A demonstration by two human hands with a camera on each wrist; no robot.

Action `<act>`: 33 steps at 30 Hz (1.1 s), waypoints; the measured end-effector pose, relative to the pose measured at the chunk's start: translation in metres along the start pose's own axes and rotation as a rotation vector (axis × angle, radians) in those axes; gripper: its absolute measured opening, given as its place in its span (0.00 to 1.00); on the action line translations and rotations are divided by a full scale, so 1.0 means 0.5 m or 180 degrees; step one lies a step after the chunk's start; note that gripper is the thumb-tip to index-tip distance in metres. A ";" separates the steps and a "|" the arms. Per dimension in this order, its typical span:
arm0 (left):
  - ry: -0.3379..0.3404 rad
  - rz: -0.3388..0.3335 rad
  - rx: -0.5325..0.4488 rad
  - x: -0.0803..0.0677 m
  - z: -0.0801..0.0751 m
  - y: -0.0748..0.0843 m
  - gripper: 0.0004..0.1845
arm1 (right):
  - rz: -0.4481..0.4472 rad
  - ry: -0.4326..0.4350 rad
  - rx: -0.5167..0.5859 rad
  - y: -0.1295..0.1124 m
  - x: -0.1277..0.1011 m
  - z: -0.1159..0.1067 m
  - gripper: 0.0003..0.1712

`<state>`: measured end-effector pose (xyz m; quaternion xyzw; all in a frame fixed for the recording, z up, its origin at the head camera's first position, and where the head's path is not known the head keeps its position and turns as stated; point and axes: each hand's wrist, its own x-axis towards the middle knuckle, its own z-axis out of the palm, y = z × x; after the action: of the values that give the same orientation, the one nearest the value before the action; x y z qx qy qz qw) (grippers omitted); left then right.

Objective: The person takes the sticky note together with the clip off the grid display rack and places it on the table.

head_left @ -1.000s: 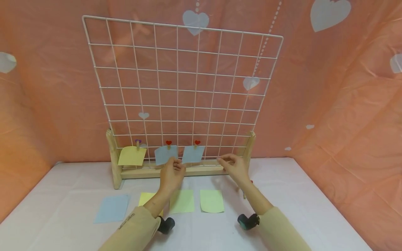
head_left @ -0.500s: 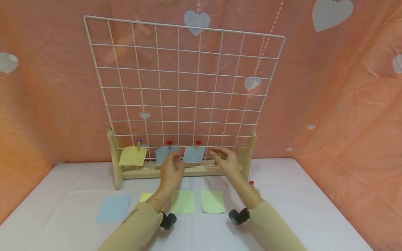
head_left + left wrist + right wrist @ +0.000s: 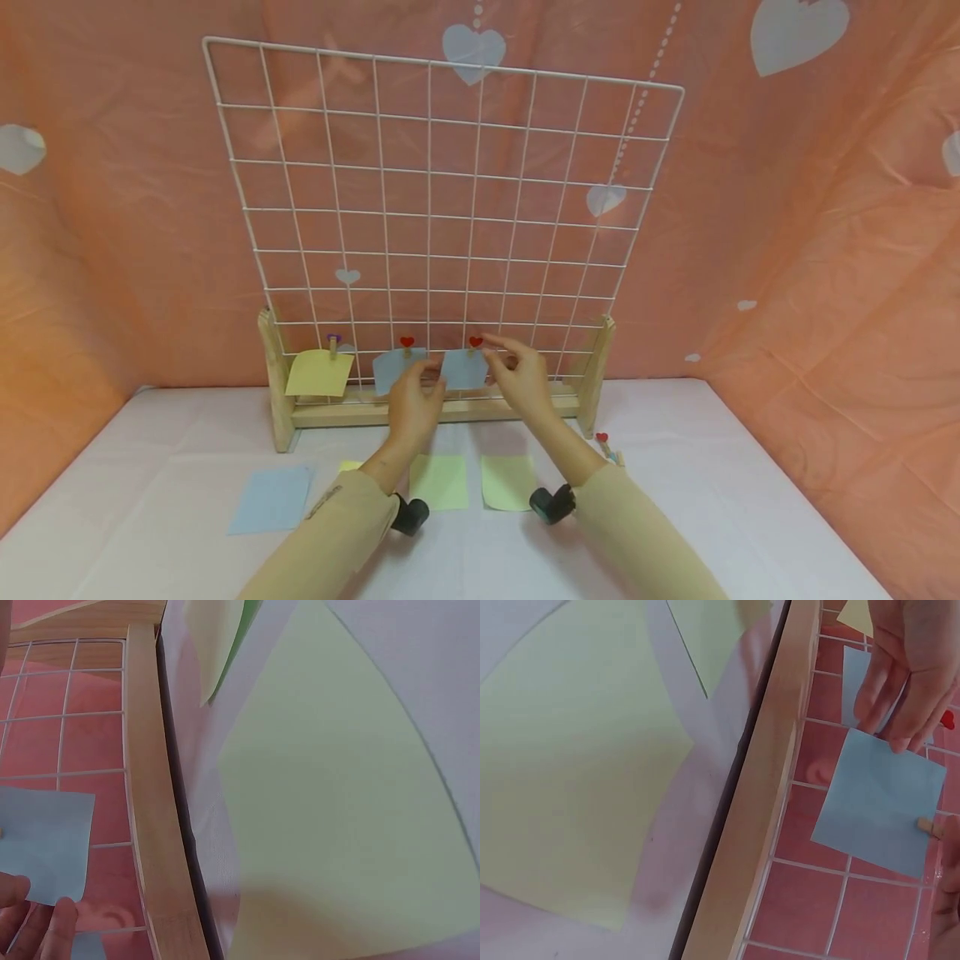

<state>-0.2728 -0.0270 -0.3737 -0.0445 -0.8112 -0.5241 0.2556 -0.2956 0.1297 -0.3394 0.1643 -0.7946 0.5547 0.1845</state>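
Observation:
A white wire grid (image 3: 450,208) stands in a wooden base (image 3: 330,414) at the back of the table. Along its bottom row hang a yellow note (image 3: 318,372) and two blue notes, each under a small heart clip. My left hand (image 3: 415,402) pinches the lower left corner of the right blue note (image 3: 465,371) (image 3: 881,802) (image 3: 45,844); its fingers (image 3: 904,682) show in the right wrist view. My right hand (image 3: 517,379) is raised at that note's red-heart clip (image 3: 476,342), thumb and forefinger closing on the peg (image 3: 928,825).
On the white tablecloth lie a blue note (image 3: 272,498), two yellow-green notes (image 3: 438,481) (image 3: 508,482) and a yellow note (image 3: 348,467) partly under my left arm. Spare heart clips (image 3: 609,448) lie right of the stand. Pink sheeting walls in the back and both sides.
My right hand has moved left and up from the stand's right end to the red-heart clip. My left hand has risen slightly and stays at the blue note's corner.

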 end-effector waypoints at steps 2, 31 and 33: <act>-0.0014 -0.0003 0.0052 0.002 0.001 0.000 0.12 | 0.0033 -0.0039 -0.0004 -0.001 0.002 0.004 0.18; -0.0119 -0.0048 0.0350 0.011 0.001 -0.003 0.08 | 0.0156 -0.0304 -0.0047 -0.006 0.035 0.022 0.12; -0.0125 -0.0082 0.0306 0.010 0.000 -0.003 0.08 | 0.0137 -0.0252 -0.0078 -0.005 0.037 0.023 0.11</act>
<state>-0.2778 -0.0285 -0.3726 -0.0319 -0.8408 -0.4867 0.2347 -0.3118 0.1173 -0.3322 0.1667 -0.8113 0.5417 0.1430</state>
